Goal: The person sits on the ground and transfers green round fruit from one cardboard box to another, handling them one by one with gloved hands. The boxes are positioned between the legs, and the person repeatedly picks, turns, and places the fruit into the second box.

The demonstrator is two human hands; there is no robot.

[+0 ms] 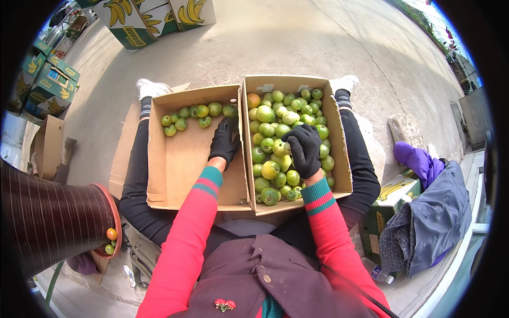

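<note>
Head view: noted right hand (306,150) curled over green tomatoes (270,169) crowding the carton (343,164) beneath it, cannot tell whether gripping one; noted left hand (225,142) loosely extended, hold uncertain, inside second carton (183,172), other tomatoes (181,124) ahead and leftward.

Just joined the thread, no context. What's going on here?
A seated person has two gloved hands at mostly green tomatoes. The left hand is inside the left cardboard box, near its right wall; only a small group lies at that box's far side. The right hand is over the crowded tomatoes in the right cardboard box. Whether either hand grips one is unclear.
</note>
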